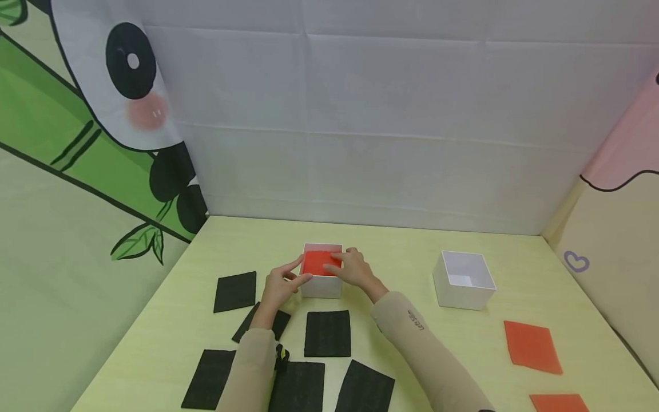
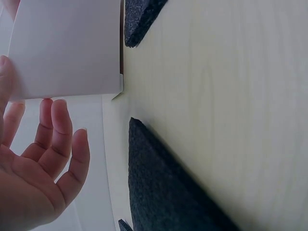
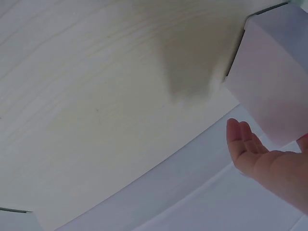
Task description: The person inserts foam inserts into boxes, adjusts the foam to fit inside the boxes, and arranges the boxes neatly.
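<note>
A red square sheet [image 1: 319, 263] lies in the mouth of a white box [image 1: 321, 288] near the table's far middle. At the box's left side is my left hand [image 1: 280, 287], its thumb reaching the front left corner and its index finger the left rim. My right hand [image 1: 355, 269] comes from the right, with thumb and index finger spread over the red sheet. In the left wrist view, loosely bent fingers [image 2: 60, 130] are beside the box wall [image 2: 67, 48]. The right wrist view shows relaxed fingers [image 3: 243, 139] beside the box [image 3: 274, 77]; the thumb's contact is hidden there.
A second white box [image 1: 463, 280] stands open-topped at the right. Two orange-red sheets [image 1: 532, 346] lie at the right front. Several black squares [image 1: 328, 335] are spread over the left and front of the table [image 1: 412, 343]. A printed cloth wall [image 1: 391, 126] rises behind.
</note>
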